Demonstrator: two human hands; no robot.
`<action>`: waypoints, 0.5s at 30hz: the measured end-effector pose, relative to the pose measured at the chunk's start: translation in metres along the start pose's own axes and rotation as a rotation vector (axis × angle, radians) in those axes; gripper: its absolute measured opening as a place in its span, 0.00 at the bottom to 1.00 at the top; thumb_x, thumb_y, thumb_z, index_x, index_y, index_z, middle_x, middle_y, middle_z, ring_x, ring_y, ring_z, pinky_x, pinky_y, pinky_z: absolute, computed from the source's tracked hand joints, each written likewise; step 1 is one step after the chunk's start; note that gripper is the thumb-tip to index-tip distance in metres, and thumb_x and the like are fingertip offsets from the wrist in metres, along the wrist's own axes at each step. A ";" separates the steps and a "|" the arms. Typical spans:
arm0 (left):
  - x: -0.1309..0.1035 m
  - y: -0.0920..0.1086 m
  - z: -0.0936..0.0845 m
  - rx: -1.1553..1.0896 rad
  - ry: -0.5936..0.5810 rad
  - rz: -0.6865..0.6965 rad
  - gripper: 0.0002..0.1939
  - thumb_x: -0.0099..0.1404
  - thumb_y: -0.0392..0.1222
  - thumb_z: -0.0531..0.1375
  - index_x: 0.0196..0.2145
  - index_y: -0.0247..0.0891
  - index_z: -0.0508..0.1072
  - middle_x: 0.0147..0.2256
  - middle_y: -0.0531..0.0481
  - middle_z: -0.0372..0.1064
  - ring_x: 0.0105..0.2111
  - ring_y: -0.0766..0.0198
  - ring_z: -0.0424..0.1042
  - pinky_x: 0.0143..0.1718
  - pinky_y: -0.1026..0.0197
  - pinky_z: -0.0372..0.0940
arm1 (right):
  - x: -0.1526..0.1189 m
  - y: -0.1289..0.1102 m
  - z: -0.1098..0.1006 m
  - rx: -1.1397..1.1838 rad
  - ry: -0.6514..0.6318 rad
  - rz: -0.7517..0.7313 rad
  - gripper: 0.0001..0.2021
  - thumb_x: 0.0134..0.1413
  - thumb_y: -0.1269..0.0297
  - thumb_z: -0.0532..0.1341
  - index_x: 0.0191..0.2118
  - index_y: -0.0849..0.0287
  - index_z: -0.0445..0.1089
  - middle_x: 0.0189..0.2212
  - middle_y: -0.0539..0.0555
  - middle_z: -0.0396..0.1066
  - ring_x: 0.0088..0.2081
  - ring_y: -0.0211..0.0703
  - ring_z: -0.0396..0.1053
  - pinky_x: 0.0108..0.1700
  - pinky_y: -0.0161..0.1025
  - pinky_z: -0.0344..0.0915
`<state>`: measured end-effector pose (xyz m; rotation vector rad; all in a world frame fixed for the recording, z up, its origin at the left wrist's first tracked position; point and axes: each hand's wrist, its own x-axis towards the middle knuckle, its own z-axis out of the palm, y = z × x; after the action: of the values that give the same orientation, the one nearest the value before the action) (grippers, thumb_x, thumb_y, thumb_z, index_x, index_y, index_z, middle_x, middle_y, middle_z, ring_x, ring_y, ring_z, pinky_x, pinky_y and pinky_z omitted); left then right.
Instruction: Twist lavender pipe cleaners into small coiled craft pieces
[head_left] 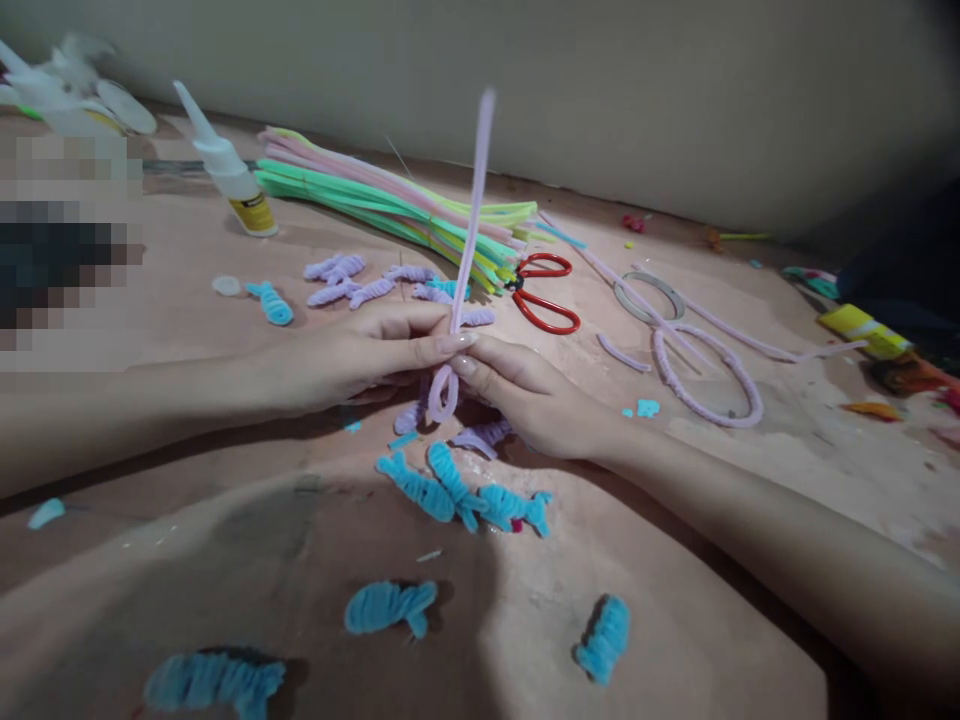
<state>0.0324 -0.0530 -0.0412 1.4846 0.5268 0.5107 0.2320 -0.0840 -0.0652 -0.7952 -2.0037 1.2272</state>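
Both hands meet in the middle of the view, pinching a light purple pipe cleaner (pixel 471 225). My left hand (pixel 382 350) grips it between thumb and fingers, and my right hand (pixel 525 385) pinches it at the same spot. Below the fingertips the pipe cleaner bends into a small loop; its long end stands almost straight up. Just under the hands lie blue fish shapes (pixel 420 490) of wound pipe cleaner. Behind the left hand rest several purple wound fish shapes (pixel 373 290). Fingers hide part of the crossing.
A bundle of coloured pipe cleaners (pixel 390 205) lies at the back, with red-handled scissors (pixel 551 310) against it. A glue bottle (pixel 251 205) stands at left. On the right are a tape roll (pixel 679 308) and a purple ring (pixel 750 395). Another blue fish (pixel 386 608) lies in front.
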 end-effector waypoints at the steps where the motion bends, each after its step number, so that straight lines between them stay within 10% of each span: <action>1: -0.001 0.001 0.000 -0.022 -0.011 -0.010 0.08 0.76 0.45 0.59 0.40 0.38 0.70 0.23 0.58 0.62 0.20 0.74 0.59 0.18 0.72 0.55 | 0.000 0.000 0.000 -0.002 0.001 -0.007 0.16 0.76 0.55 0.52 0.49 0.58 0.73 0.42 0.54 0.75 0.48 0.43 0.71 0.57 0.44 0.68; 15: -0.002 -0.002 -0.008 0.038 0.035 -0.100 0.07 0.76 0.44 0.57 0.40 0.40 0.67 0.22 0.59 0.61 0.17 0.74 0.57 0.17 0.70 0.54 | 0.001 -0.002 0.000 0.244 -0.005 0.049 0.13 0.74 0.56 0.57 0.40 0.59 0.72 0.34 0.50 0.69 0.45 0.38 0.70 0.50 0.36 0.69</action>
<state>0.0260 -0.0479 -0.0431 1.4796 0.6384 0.4514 0.2307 -0.0838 -0.0626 -0.7240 -1.8031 1.4696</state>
